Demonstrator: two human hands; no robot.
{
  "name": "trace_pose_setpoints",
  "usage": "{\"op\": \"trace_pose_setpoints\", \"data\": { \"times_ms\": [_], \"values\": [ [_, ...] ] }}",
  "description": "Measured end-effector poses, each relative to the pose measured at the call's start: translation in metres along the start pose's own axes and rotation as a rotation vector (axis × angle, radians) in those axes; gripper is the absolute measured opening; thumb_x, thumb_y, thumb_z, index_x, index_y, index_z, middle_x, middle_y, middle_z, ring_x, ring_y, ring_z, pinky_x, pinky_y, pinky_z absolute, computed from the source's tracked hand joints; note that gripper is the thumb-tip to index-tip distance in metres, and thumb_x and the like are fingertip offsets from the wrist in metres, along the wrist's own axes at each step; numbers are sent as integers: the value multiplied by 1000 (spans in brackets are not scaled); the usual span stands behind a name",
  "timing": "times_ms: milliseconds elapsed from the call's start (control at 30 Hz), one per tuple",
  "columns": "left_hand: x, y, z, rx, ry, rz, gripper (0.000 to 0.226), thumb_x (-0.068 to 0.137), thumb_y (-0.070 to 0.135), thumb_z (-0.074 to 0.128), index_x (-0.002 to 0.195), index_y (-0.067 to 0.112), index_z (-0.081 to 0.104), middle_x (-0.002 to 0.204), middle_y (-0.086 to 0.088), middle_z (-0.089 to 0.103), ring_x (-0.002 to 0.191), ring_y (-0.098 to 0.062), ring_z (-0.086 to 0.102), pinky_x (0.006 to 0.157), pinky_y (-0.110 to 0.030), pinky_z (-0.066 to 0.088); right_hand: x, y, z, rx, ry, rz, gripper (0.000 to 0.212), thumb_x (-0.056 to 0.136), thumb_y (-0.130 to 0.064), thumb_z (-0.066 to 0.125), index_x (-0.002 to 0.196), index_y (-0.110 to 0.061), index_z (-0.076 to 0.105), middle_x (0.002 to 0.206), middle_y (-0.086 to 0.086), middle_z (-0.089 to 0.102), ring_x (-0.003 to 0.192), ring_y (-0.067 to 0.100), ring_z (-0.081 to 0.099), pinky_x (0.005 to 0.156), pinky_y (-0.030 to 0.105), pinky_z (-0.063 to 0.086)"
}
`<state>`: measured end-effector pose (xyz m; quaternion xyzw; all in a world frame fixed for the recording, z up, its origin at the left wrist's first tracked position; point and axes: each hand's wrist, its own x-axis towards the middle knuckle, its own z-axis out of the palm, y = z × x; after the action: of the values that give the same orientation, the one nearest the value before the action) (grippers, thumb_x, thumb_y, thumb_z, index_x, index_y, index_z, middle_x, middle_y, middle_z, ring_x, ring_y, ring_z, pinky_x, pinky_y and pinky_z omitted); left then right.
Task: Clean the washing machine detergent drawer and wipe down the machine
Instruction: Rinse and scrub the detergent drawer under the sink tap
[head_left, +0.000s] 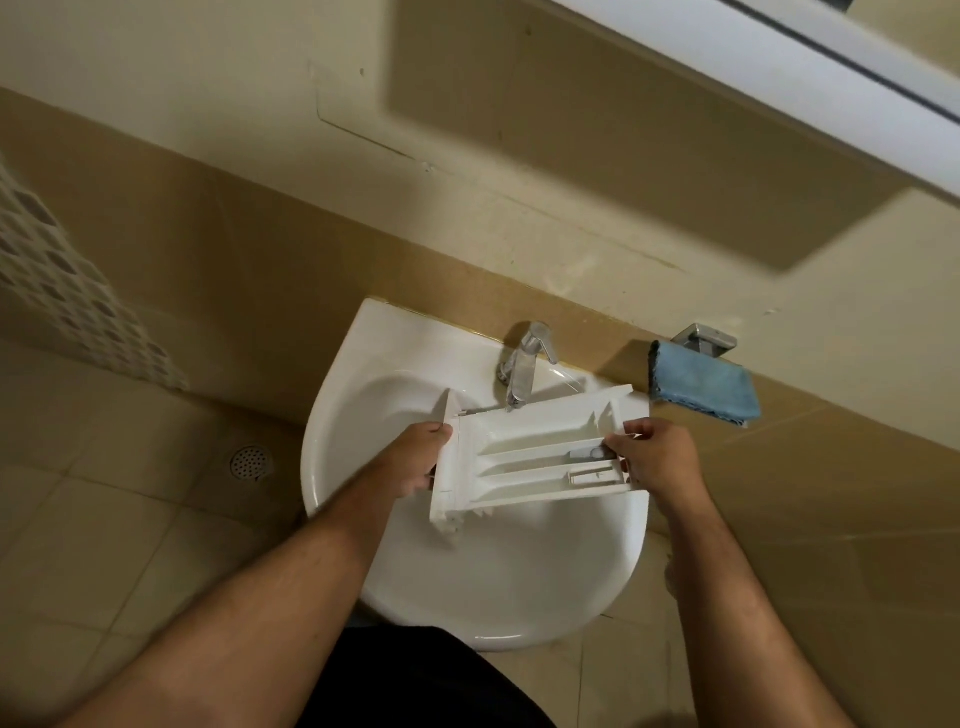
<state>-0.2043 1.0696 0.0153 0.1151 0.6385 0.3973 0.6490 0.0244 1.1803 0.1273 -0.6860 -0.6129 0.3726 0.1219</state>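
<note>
The detergent drawer (535, 457) was held level over the basin of the sink (363, 545), open side up, directly below the spout of the tap (524, 364). Its front panel was gripped by the left hand (415, 457), fingers curled round the panel's outer edge. Its rear end was pinched by the right hand (657, 457), the thumb laid on the rim beside a grey insert (587, 453) in the middle channel. Three lengthwise compartments were visible; whether residue remained in them could not be determined. No running water could be confirmed from the view.

The step in hand was judged to be rinsing of the drawer at the sink; wiping of the machine had not been reached, and the machine was not in view. A blue cloth (701, 389) was draped on a metal holder (704, 338) on the wall, just right of the tap.

For the next move, one hand would need to be freed to operate the tap lever, with the drawer supported by the other, or the drawer tilted so that water drains toward the basin.
</note>
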Motion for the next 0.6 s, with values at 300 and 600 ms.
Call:
{"op": "trace_pose_setpoints", "data": {
  "times_ms": [300,600],
  "values": [
    [12,-5,19,1,5,-10,26,104,25,41,120,14,58,92,-7,63,72,-17,60,58,-26,51,-11,-26,-28,16,-55,-30,5,80,-5,71,79,-8,75,75,15,73,62,25,65,62,41,58],
    [15,-15,22,-2,-40,37,25,104,27,44,120,16,60,113,-15,66,98,-27,61,89,-43,51,-28,-50,-57,130,-229,-3,18,87,-8,70,102,0,65,69,14,64,51,19,55,48,27,51]
  ]
}}
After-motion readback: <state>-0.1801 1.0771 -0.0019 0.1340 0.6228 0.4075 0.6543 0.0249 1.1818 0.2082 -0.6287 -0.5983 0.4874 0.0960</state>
